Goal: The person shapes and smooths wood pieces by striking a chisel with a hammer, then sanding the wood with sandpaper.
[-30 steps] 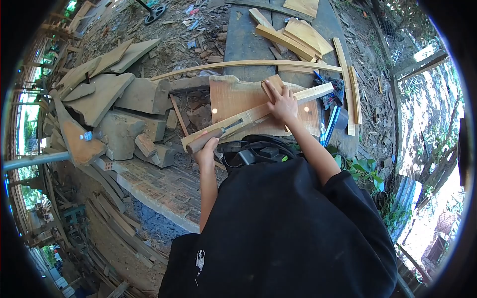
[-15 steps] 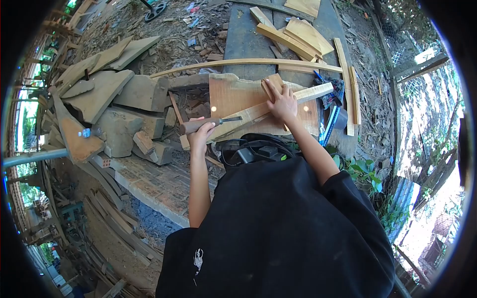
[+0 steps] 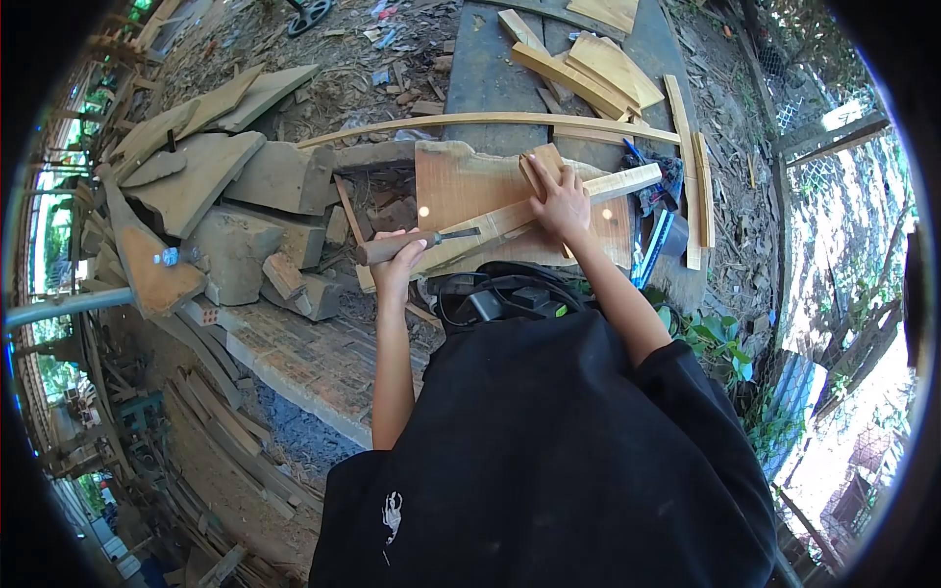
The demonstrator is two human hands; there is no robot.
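Observation:
My left hand (image 3: 400, 260) is wrapped around the wooden handle of a chisel (image 3: 374, 253), whose dark blade points right over a long pale wooden bar (image 3: 502, 221). The bar lies slantwise across a broad reddish-brown board (image 3: 466, 176). My right hand (image 3: 564, 209) grips a short wooden block (image 3: 545, 157) at the bar's upper side, fingers over the block and palm against the bar. Part of the block is hidden under the fingers.
Beside the board's right end lie a blue-and-white ruler (image 3: 655, 245) and a dark cloth (image 3: 665, 181). A long thin strip (image 3: 470, 120) runs behind it. Cut planks (image 3: 588, 78) lie farther back. Rough slabs (image 3: 211, 181) are piled at left. Black cables (image 3: 510, 279) sit close to my body.
Both hands keep their grips, the chisel and block holding almost the same position. The whole view has shifted very slightly.

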